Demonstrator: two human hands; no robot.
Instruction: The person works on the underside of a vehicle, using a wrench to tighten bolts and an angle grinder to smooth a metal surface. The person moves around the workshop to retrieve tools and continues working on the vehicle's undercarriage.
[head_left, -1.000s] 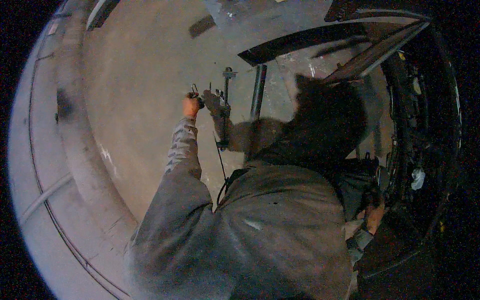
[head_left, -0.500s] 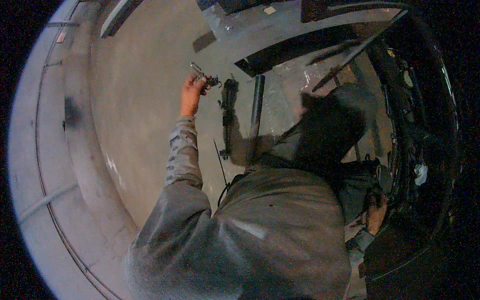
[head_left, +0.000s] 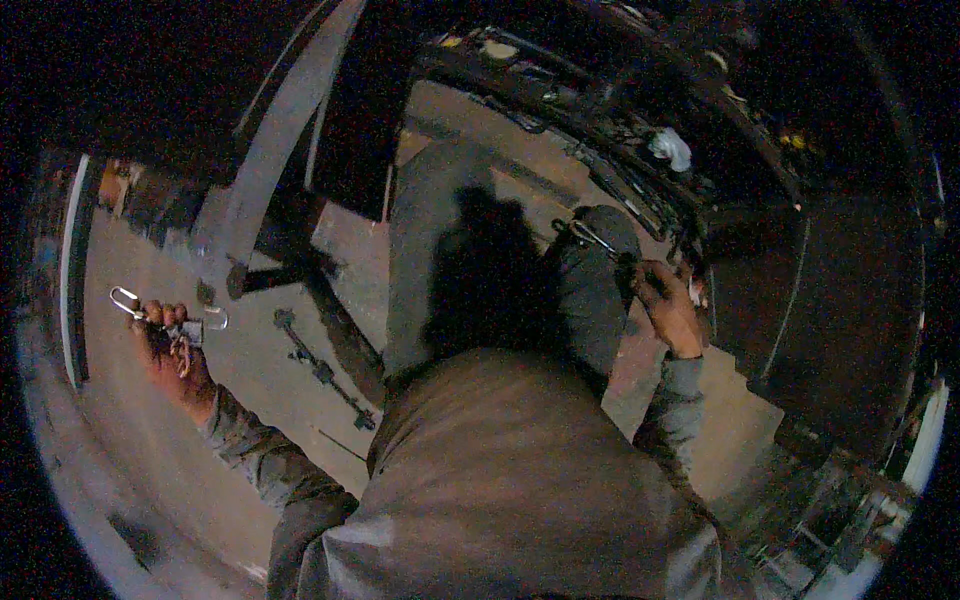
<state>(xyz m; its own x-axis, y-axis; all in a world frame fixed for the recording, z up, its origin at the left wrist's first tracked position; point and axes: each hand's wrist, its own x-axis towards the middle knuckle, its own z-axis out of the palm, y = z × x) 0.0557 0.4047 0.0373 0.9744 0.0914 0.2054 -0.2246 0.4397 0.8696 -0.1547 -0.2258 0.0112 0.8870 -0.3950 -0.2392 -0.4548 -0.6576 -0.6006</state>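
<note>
My left hand (head_left: 175, 355) is out at the left, fingers closed around a bunch of metal hardware (head_left: 185, 330) with silver carabiner-like hooks at both ends. My right hand (head_left: 672, 305) is in front of me on the right, thumb and fingers closed on a slim dark metal tool (head_left: 595, 236) that reaches over my right leg. I cannot make out exactly what kind of tool it is. A long metal bar with fittings (head_left: 325, 370) lies on the floor right of my left hand, beside a thin rod (head_left: 340, 444).
A dark vehicle front end with exposed parts (head_left: 540, 70) arches across the top and right, with a white wad (head_left: 670, 150) on it. A dark panel (head_left: 355, 120) and a grey strip (head_left: 285, 130) stand at upper left. The concrete floor (head_left: 130, 420) shows at left.
My view has swung round toward the vehicle. My left hand with the hardware now sits lower and farther left; my right hand has risen from low at the right edge, holding the tool.
</note>
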